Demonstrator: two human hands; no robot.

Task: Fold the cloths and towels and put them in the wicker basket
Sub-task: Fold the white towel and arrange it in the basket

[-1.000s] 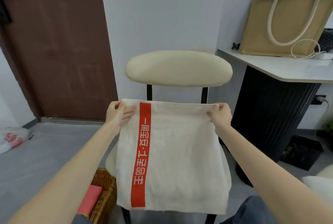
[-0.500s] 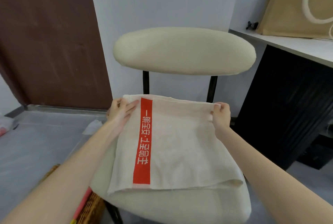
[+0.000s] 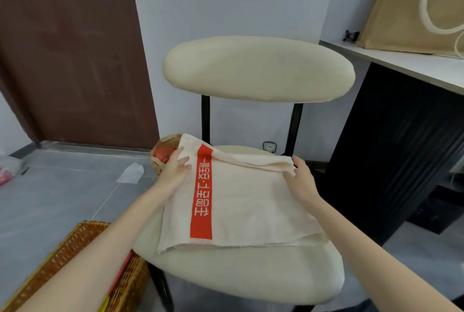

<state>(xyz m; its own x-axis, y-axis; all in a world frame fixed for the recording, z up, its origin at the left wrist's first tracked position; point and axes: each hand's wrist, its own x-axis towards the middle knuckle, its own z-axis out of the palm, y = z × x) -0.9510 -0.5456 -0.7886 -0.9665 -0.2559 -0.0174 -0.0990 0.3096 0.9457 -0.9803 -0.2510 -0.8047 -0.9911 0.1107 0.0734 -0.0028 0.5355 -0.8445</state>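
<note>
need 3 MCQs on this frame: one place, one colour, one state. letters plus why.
1. Where does the woven brown wicker basket stand?
A) on the grey tiled floor, left of the cream padded chair
B) on the chair's seat
C) on the white counter

2. What colour is the lettered stripe on the cream cloth towel?
A) blue
B) red-orange
C) green

3. How is the towel lying?
A) rolled into a tube
B) doubled on the seat, with the left hand and the right hand at its far edge
C) crumpled in the basket

Answers:
1 A: the basket sits on the floor beside the seat's left side.
2 B: the stripe is red-orange with pale lettering.
3 B: two layers show at the towel's near edge, and both hands are at the far edge.
</note>
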